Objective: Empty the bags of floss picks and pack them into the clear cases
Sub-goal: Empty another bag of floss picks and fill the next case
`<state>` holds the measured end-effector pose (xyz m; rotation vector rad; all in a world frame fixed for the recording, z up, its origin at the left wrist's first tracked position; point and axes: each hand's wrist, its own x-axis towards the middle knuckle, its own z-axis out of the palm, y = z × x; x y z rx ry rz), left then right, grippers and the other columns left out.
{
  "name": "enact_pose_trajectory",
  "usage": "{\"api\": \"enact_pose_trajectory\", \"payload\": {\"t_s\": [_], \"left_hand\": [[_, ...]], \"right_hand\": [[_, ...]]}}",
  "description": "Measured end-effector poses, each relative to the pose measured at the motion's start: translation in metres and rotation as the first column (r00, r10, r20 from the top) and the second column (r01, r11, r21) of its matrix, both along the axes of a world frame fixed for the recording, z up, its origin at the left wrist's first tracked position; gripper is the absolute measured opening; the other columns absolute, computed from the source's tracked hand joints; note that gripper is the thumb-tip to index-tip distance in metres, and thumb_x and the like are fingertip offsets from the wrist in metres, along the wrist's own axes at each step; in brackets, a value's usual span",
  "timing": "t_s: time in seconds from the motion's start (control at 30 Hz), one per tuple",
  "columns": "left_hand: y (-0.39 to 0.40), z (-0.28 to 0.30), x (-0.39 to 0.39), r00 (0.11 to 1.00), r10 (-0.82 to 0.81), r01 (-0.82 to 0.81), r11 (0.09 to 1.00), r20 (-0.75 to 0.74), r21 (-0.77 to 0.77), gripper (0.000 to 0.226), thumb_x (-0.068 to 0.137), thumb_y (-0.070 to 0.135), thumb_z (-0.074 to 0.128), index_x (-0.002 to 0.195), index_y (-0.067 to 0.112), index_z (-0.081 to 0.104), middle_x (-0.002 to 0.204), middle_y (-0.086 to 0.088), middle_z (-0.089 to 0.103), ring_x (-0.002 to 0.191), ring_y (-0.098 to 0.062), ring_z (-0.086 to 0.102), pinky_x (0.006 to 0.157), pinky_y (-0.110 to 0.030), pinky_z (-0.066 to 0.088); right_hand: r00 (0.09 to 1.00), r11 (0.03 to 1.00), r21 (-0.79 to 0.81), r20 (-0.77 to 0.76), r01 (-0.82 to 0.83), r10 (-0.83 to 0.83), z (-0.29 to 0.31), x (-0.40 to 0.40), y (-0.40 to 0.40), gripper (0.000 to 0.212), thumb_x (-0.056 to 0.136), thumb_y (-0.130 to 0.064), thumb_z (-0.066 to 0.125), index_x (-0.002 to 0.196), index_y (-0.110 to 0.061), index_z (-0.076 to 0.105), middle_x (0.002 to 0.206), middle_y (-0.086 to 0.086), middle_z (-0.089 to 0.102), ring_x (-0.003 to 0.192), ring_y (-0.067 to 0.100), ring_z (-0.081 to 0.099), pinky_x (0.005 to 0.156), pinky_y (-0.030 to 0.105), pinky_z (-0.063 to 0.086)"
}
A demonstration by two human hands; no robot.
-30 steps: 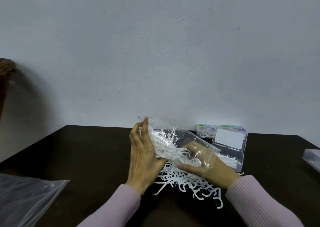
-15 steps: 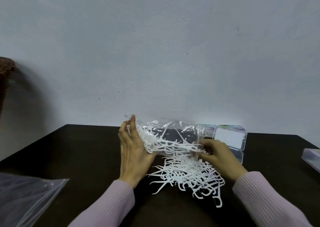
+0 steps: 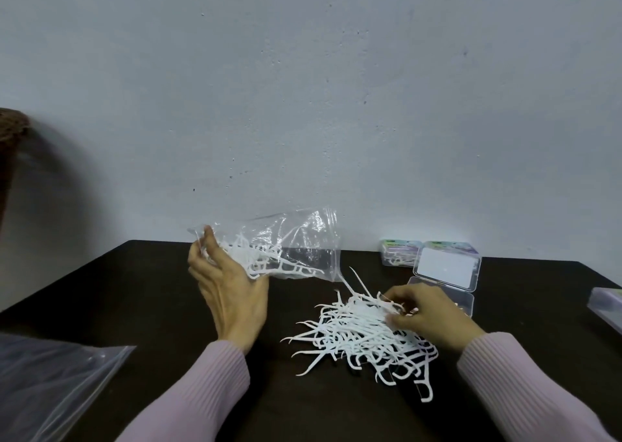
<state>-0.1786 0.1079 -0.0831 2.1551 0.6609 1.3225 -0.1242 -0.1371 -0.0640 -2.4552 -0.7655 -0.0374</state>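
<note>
— What carries it all?
— A dark tabletop (image 3: 128,293), set against a pale grey wall (image 3: 303,105).
— Anything at the left edge?
— A brown woven thing (image 3: 10,132), cut off by the frame, casting a blurred shadow on the wall.

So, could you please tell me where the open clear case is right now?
In the head view, the open clear case sits right of centre on the dark table, just behind the right hand and the floss pick pile.

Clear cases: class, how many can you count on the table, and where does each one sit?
3. An open case lies by the right hand; a closed case sits behind it near the wall; a third case is cut off at the right edge. More may lie out of view.
</note>
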Motion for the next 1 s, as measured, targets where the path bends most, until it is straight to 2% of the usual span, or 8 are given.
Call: {"api": "enact_pose_trajectory", "payload": {"t_s": [0.17,0.27,0.4,0.57,0.67,0.8,0.9,1.0], "left_hand": [[-0.004,-0.001,0.0,0.995,-0.102,0.103,0.994,0.022,-0.045,0.112,0.064,0.019,0.085,0.148,0.011,0.011,0.143,-0.018,0.013,0.13,-0.031,0.023,0.107,-0.043,0.033],[-0.009,-0.003,-0.002,0.981,-0.193,0.195,0.98,0.036,-0.047,0.118,0.062,0.029,0.086,0.149,0.017,0.007,0.144,-0.009,0.011,0.13,-0.028,0.028,0.106,-0.04,0.036],[-0.022,-0.004,-0.003,0.947,-0.322,0.322,0.947,0.005,-0.019,0.121,0.061,0.022,0.086,0.149,0.024,0.004,0.145,-0.007,0.007,0.132,-0.024,0.024,0.102,-0.031,0.027],[-0.031,-0.003,-0.004,0.914,-0.399,0.404,0.911,-0.073,0.083,0.117,0.06,0.023,0.087,0.148,0.03,0.011,0.141,0.003,0.004,0.119,-0.019,0.038,0.1,-0.03,0.031],[-0.028,-0.005,-0.001,0.896,-0.428,0.444,0.874,-0.119,0.198,0.117,0.059,0.015,0.088,0.148,0.028,0.013,0.137,0.006,0.003,0.116,-0.012,0.031,0.1,-0.025,0.032],[-0.025,-0.01,0.002,0.873,-0.471,0.487,0.832,-0.125,0.266,0.116,0.063,-0.015,0.074,0.146,0.035,0.009,0.136,0.005,0.005,0.11,-0.007,0.034,0.076,0.007,0.035],[-0.027,-0.008,-0.001,0.864,-0.478,0.502,0.797,-0.157,0.336,0.115,0.066,-0.019,0.067,0.144,0.04,0.007,0.137,0.003,0.008,0.1,-0.01,0.047,0.072,-0.007,0.049],[-0.029,-0.006,-0.003,0.892,-0.434,0.451,0.827,-0.127,0.337,0.104,0.068,-0.011,0.074,0.144,0.033,0.018,0.137,0.002,0.012,0.087,-0.006,0.049,0.069,0.0,0.043]], "right_hand": [[0.999,0.996,0.073,0.024,-0.045,0.044,0.0,-0.004,0.002,0.034,0.079,-0.032,0.07,0.112,-0.027,0.061,0.104,-0.016,0.057,0.091,-0.008,0.051,0.067,0.001,0.037],[0.998,0.937,0.346,0.056,-0.05,0.032,0.003,-0.004,0.004,0.016,0.084,-0.024,0.066,0.099,-0.025,0.063,0.099,-0.013,0.064,0.089,-0.005,0.057,0.073,0.001,0.042],[0.953,0.758,0.65,-0.191,-0.058,0.237,0.012,-0.011,0.008,0.012,0.092,-0.017,0.05,0.101,-0.017,0.058,0.106,0.001,0.064,0.096,0.012,0.064,0.076,0.023,0.056],[0.869,0.769,0.639,-0.384,0.006,0.313,0.005,-0.014,0.017,0.018,0.088,-0.017,0.054,0.102,-0.029,0.055,0.116,-0.003,0.058,0.102,0.01,0.057,0.082,0.033,0.054],[0.847,0.728,0.682,-0.428,0.075,0.314,0.005,-0.01,0.014,0.03,0.084,-0.011,0.059,0.097,-0.034,0.046,0.11,0.0,0.061,0.096,0.013,0.059,0.077,0.025,0.048],[0.841,0.81,0.586,-0.43,-0.016,0.328,0.004,-0.011,0.009,0.041,0.074,-0.009,0.069,0.103,-0.03,0.05,0.109,-0.004,0.061,0.096,0.008,0.06,0.079,0.02,0.048],[0.875,0.849,0.527,-0.387,-0.047,0.289,0.005,-0.014,0.01,0.041,0.068,-0.015,0.073,0.096,-0.035,0.051,0.11,-0.013,0.056,0.093,0.002,0.056,0.091,0.026,0.042],[0.876,0.811,0.585,-0.381,-0.018,0.294,0.01,-0.014,0.009,0.034,0.078,-0.011,0.066,0.089,-0.037,0.049,0.095,-0.02,0.051,0.075,-0.001,0.059,0.076,0.02,0.048]]}}
